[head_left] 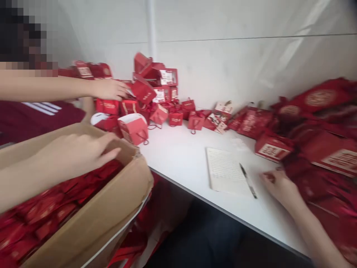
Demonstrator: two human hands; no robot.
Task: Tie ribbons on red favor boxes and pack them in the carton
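Note:
My left hand (75, 152) hovers over an open cardboard box (111, 201), thumb and forefinger apart, with nothing visible between them. Small red packets (50, 208) fill that carton. On the white table (178, 152), my right hand (281, 186) rests with its fingers curled. A bit of dark red shows at the fingers, too blurred to name. Just behind this hand sits a red gift box (273, 149) with a pale label. To its left lie a black pen (248, 180) and a sheet of lined paper with writing (227, 169).
At the left, a co-worker's hand (111, 89) reaches to a pile of red gift boxes (143, 89). Several small red boxes with cord handles line the wall. More red bags (320, 186) are heaped at the right. The table's front edge (223, 214) runs diagonally.

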